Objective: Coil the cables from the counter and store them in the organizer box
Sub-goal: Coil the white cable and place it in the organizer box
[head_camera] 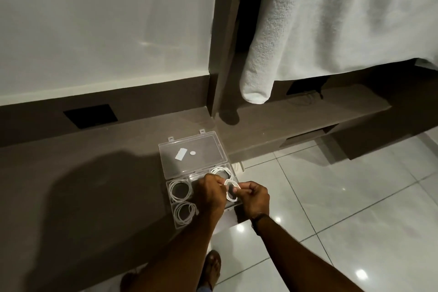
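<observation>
1. Brown stone-look counter [71, 173]: runs along the wall; tiled glossy floor [343, 197] lies to its right and before it.
2. Clear plastic organizer box [180, 225]: on the counter at its right edge, lid [192, 154] open and lying flat behind the compartments.
3. Coiled white cables: one in the rear-left compartment [180, 189], one in the front-left [183, 213], one in the rear-right [221, 170].
4. Small white cable coil [231, 191]: above the box's right side, between left hand [211, 193] and right hand [254, 198].
5. White towel [308, 19]: hangs above the counter, behind and right of the box.
</observation>
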A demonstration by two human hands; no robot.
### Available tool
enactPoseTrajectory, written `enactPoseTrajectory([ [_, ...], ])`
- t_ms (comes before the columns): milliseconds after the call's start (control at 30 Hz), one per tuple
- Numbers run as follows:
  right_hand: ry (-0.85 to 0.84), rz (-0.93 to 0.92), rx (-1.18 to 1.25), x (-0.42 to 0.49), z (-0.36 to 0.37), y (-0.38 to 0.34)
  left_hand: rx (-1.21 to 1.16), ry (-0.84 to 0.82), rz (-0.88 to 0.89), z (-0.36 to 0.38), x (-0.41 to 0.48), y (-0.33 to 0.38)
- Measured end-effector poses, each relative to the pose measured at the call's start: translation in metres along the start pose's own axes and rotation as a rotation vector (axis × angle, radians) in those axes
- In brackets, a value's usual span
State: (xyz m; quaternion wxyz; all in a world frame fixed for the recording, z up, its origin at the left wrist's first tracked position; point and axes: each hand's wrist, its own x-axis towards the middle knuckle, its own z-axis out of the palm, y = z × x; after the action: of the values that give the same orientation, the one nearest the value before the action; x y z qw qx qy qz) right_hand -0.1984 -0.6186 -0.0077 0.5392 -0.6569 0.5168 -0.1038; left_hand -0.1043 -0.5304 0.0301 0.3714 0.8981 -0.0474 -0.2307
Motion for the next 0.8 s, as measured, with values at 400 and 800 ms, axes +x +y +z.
enactPoseTrajectory([
  [400, -0.01, -0.418, -0.803, -0.002, -0.01, -0.006, 0.261, -0.161, 0.166, 0.013, -0.005, -0.012],
  [800, -0.174, -0.615, -1.298, 0.0, -0.001, -0.022, 0.432, -0.084, 0.275, 0.021, -0.003, -0.024],
])
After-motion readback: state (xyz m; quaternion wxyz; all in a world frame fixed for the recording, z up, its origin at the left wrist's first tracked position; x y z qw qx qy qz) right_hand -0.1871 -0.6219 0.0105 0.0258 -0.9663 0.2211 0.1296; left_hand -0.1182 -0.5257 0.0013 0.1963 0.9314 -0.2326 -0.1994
